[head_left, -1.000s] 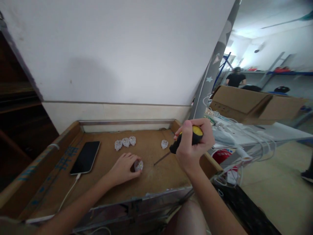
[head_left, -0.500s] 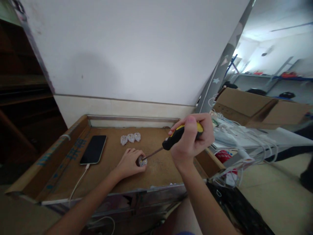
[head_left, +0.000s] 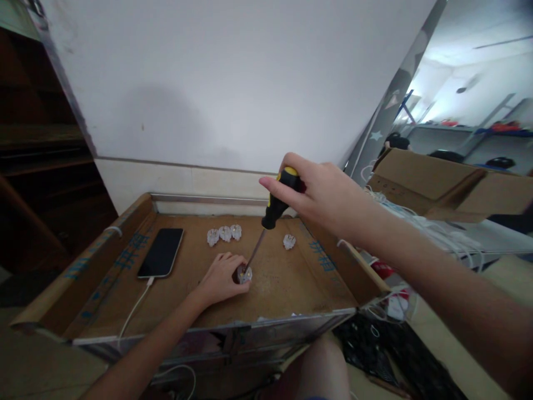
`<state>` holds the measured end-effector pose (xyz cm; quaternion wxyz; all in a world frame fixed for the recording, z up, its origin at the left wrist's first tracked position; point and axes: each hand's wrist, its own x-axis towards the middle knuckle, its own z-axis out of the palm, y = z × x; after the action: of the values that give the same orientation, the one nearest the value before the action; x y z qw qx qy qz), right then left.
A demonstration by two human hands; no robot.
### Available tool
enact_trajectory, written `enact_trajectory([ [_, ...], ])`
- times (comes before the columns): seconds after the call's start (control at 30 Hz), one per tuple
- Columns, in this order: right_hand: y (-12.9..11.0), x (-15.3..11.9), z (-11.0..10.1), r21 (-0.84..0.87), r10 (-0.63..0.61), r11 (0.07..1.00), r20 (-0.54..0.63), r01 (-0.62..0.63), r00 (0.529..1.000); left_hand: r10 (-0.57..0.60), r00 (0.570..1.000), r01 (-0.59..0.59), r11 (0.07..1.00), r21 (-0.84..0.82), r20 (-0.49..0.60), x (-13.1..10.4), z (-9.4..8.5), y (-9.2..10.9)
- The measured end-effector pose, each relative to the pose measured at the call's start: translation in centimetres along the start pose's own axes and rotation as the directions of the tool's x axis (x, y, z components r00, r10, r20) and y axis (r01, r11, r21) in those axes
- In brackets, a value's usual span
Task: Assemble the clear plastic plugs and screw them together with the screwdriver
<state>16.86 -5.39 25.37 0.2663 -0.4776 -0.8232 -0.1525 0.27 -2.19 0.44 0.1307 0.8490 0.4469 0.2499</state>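
Observation:
My left hand (head_left: 225, 278) rests on the brown tray (head_left: 275, 300), its fingers closed round a small clear plastic piece (head_left: 245, 275). My right hand (head_left: 306, 186) grips a black and yellow screwdriver (head_left: 275, 208) by its handle above the tray. The screwdriver leans, with its tip down at the held piece. Three similar clear pieces (head_left: 225, 233) stand in a row towards the back of the tray. A single clear piece (head_left: 288, 241) lies to the right of them.
A phone (head_left: 161, 253) with a white cable (head_left: 133, 308) lies on the tray's left side. Raised wooden edges border the tray. A white wall (head_left: 233, 83) rises behind it. To the right are an open cardboard box (head_left: 425, 178) and tangled white cables (head_left: 441, 233).
My right hand has moved up and turned, so the screwdriver stands steeper at the held piece. The single clear piece at the right has come into sight. My left hand keeps its hold.

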Motion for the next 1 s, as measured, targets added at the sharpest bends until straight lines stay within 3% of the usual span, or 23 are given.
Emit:
enact_trajectory([
  [0.1,0.6,0.9,-1.8,0.056,-0.154,0.988,0.215,0.145,0.964,-0.003,1.0,0.003,1.0,0.001,0.01,0.0,0.0,0.0],
  [0.27,0.8,1.3,-2.6,0.188,-0.25,0.963,0.356,0.193,0.901,-0.004,1.0,0.004,1.0,0.005,0.002,0.1,0.1,0.1],
  [0.33,0.6,1.2,-2.3,0.188,-0.246,0.964,0.347,0.19,0.905,-0.011,1.0,0.011,1.0,-0.003,0.0,0.1,0.2,0.0],
  [0.47,0.5,1.5,-1.5,0.323,-0.221,0.935,0.195,0.15,0.956,-0.01,1.0,0.01,1.0,0.009,-0.007,0.0,0.2,0.1],
  [0.57,0.9,2.1,-1.5,0.461,-0.227,0.885,0.296,0.069,0.928,-0.004,1.0,0.004,1.0,0.026,-0.01,-0.1,0.2,0.1],
  [0.63,1.0,2.2,-1.5,0.454,-0.24,0.888,0.331,0.069,0.912,-0.008,1.0,0.008,1.0,0.026,-0.009,0.0,0.3,0.1],
  [0.83,0.6,1.4,-0.7,0.23,-0.138,0.968,0.14,0.104,0.98,-0.012,0.999,0.012,1.0,0.015,-0.029,-0.1,0.4,0.0],
  [1.0,1.2,1.1,-1.2,0.322,-0.212,0.939,0.261,0.122,0.942,0.013,0.998,-0.012,1.0,0.027,-0.054,-0.2,0.3,0.1],
])
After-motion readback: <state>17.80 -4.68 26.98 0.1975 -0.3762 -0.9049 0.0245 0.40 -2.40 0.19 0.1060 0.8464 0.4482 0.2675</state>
